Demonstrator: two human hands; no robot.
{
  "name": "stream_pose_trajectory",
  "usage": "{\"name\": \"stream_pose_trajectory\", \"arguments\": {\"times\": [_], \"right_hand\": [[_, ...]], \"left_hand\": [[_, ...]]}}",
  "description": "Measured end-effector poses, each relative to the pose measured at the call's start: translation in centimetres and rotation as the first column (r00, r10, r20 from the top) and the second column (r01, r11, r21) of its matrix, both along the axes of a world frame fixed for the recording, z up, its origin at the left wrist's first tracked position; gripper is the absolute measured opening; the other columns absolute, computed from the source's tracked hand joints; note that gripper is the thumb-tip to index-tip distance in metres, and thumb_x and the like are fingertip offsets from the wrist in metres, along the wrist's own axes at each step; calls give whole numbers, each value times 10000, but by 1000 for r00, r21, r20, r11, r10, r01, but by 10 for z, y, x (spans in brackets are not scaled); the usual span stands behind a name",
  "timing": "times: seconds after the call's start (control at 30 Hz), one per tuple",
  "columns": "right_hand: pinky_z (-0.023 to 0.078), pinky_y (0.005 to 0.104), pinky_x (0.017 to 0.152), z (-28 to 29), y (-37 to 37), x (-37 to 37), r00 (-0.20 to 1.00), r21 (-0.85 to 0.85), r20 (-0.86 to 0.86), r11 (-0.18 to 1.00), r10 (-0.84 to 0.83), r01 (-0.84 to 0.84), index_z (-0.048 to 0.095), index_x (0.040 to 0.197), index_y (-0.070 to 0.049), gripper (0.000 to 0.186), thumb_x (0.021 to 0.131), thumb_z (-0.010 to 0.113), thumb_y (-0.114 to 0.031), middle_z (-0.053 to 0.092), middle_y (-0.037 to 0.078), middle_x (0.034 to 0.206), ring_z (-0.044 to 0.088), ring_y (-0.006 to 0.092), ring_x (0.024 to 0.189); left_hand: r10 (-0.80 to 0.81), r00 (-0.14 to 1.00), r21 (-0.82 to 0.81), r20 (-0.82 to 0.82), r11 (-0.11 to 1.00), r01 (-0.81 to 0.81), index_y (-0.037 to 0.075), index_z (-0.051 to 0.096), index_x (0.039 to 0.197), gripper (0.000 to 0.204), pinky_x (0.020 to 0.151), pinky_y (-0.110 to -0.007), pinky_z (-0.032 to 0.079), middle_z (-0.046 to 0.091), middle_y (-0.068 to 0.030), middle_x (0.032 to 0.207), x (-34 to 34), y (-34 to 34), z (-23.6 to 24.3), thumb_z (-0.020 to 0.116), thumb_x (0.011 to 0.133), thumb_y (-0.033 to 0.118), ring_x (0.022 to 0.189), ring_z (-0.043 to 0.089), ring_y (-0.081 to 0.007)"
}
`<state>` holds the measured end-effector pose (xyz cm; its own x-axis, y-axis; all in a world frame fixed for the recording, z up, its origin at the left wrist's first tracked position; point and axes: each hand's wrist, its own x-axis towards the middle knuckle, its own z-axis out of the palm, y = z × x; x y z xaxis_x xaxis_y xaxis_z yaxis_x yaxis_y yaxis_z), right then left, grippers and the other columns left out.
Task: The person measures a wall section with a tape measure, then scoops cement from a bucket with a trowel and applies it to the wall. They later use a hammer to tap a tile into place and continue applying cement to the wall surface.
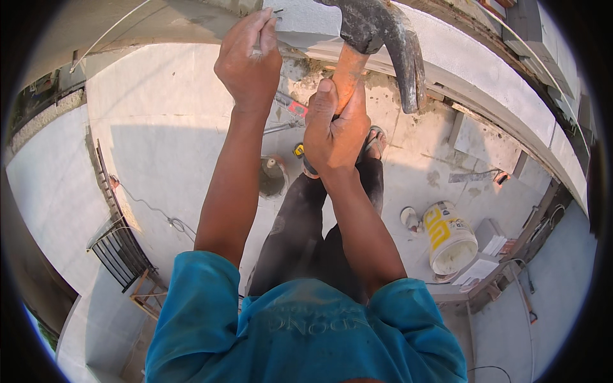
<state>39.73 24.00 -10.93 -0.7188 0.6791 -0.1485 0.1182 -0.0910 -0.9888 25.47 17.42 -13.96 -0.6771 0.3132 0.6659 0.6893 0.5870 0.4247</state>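
My left hand (249, 67) is raised at the top of the view, its thumb and fingers pinched round a thin dark nail (278, 10). The nail sits against the pale block wall (305, 18), and only a short bit of it shows. My right hand (335, 134) is wrapped round the orange-brown handle of a claw hammer (368, 29). The thumb lies along that handle. The hammer's dark, worn head is up by the wall, to the right of my left hand, with its curved claw pointing down. I cannot tell whether the head touches the wall.
Below lie a red-and-grey spirit level (295, 106), a yellow tape measure (298, 150) and a round tub of grey mix (273, 177). Rightward are a white-and-yellow bucket (450, 239), pale blocks (488, 137) and a slipper (409, 219). A black metal rack (119, 252) stands left, beside a cord (179, 223).
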Motion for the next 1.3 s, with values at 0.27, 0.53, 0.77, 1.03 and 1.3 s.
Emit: {"name": "stream_pose_trajectory", "arguments": {"times": [0.27, 0.53, 0.77, 1.03, 1.3], "right_hand": [[399, 233, 472, -21, -17, -12, 993, -21, -109, 999, -34, 32, 469, 1066, 8, 311, 1051, 494, -301, 532, 17, 649, 477, 61, 514], [398, 238, 482, -17, -17, -9, 966, -45, -230, 993, -118, 111, 493, 1017, -2, 301, 1055, 476, -300, 530, 21, 642, 485, 72, 515], [410, 241, 517, -26, -6, -20, 995, 43, 21, 994, 102, -103, 515, 1056, 13, 290, 1051, 481, -275, 584, 52, 691, 510, 76, 551], [439, 278, 533, -37, -17, -28, 995, 301, 47, 949, 86, -96, 539, 1065, -3, 311, 1049, 487, -309, 575, 45, 687, 552, 116, 561], [425, 233, 465, -37, -20, -22, 958, 17, -260, 991, -123, 132, 451, 1041, -15, 322, 1045, 495, -334, 516, 39, 628, 495, 97, 501]], "left_hand": [[-86, 606, 387, 791, 837, -387, -41, 356, 1380, 864, 963, -394, 511, 402, -195, 1381, 27, 8, -2, 893, 736, 167, 1272, 493, -298], [-272, 487, 516, 830, 706, -486, -59, 315, 1423, 881, 997, -436, 533, 368, -231, 1455, 24, 9, -2, 861, 757, 125, 1281, 509, -328], [-301, 417, 498, 857, 687, -529, -51, 302, 1437, 891, 974, -459, 549, 350, -205, 1484, 18, 12, 11, 852, 753, 102, 1244, 540, -334], [-327, 375, 491, 868, 685, -539, -58, 268, 1455, 902, 957, -457, 559, 325, -207, 1510, 23, 12, 17, 834, 769, 95, 1240, 558, -348], [-311, 385, 486, 869, 689, -538, -64, 240, 1473, 914, 942, -442, 578, 314, -213, 1510, 23, 14, 13, 819, 779, 74, 1227, 565, -345]]}}
